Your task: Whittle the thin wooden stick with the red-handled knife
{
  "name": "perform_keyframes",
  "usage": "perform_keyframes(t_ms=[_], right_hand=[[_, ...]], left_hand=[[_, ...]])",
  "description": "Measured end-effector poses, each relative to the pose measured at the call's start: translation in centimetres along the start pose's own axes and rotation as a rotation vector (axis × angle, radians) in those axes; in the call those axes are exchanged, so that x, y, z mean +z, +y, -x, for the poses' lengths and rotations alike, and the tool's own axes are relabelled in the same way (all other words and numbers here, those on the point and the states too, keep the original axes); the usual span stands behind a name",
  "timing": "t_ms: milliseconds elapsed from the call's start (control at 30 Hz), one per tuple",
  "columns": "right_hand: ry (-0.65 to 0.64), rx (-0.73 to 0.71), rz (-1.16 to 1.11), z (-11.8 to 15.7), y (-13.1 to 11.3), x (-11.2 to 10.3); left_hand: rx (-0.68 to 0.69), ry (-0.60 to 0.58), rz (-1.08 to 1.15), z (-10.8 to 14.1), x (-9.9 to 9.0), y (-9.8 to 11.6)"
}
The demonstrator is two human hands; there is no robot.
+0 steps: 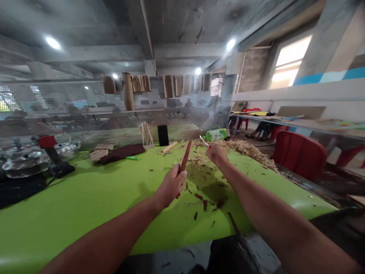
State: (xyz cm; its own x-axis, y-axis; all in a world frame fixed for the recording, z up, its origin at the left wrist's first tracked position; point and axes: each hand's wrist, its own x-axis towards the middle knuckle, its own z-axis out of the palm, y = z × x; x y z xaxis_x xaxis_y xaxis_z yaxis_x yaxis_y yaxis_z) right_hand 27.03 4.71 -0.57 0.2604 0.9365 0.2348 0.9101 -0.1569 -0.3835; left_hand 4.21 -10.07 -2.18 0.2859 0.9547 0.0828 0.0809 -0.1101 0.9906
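My left hand [172, 184] is closed round a reddish-brown wooden stick [186, 155], which tilts up and slightly right over the green table [114, 198]. To its right, my right hand [217, 154] grips a knife [204, 142] whose pale blade points up and left. The blade is apart from the stick. Dark red-brown shavings [205, 205] lie on the green surface below and between my hands, with pale shavings [199, 158] behind them.
A heap of pale shavings [251, 150] lines the right edge, near a green bottle [216, 134]. A black phone [163, 135] stands at the back. A red-and-black tool [53, 154] and metal pots [25, 161] are left. A red chair [299, 154] is right.
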Motion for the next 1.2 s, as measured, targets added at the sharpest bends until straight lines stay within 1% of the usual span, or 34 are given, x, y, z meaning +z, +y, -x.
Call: perform_keyframes(t_ms=[67, 133, 200, 267, 367, 567, 633, 733, 800, 900, 1100, 1200], right_hand=[[0.034, -0.031, -0.043, 0.4, -0.6, 0.3], [0.054, -0.1, -0.098, 1.4, -1.9, 0.9], [0.058, -0.171, -0.127, 2.7, -3.2, 1.3], [0.055, -0.218, -0.137, 3.7, -4.1, 1.4], [0.044, -0.244, -0.159, 4.6, -4.5, 1.2], [0.038, -0.235, -0.181, 4.5, -4.3, 1.1], [0.055, -0.269, -0.157, 4.7, -4.4, 1.2], [0.086, -0.373, -0.059, 5.5, -4.8, 1.1], [0.088, -0.446, 0.017, 6.3, -5.2, 1.0], [0.068, -0.512, 0.09, 7.5, -6.0, 0.8], [0.0, -0.55, 0.185, 9.0, -7.0, 0.4], [-0.018, -0.538, 0.218, 9.1, -7.3, 0.3]], left_hand=[[0.003, 0.042, 0.044, -0.6, -0.7, -0.2], [0.014, 0.082, 0.064, -1.1, -1.3, -0.3], [0.025, 0.109, 0.069, -1.3, -1.5, -0.3], [0.034, 0.11, 0.071, -1.2, -1.4, -0.2], [0.054, 0.099, 0.092, -1.2, -1.2, -0.1], [0.09, 0.117, 0.162, -1.5, -1.2, -0.4], [0.098, 0.121, 0.167, -1.7, -1.3, -0.7], [0.101, 0.126, 0.163, -1.9, -1.4, -1.1], [0.1, 0.13, 0.144, -2.0, -1.5, -1.2], [0.093, 0.151, 0.108, -1.9, -1.6, -1.0], [0.122, 0.197, -0.004, -1.9, -1.7, -0.7], [0.09, 0.222, -0.016, -2.0, -1.6, -0.7]])
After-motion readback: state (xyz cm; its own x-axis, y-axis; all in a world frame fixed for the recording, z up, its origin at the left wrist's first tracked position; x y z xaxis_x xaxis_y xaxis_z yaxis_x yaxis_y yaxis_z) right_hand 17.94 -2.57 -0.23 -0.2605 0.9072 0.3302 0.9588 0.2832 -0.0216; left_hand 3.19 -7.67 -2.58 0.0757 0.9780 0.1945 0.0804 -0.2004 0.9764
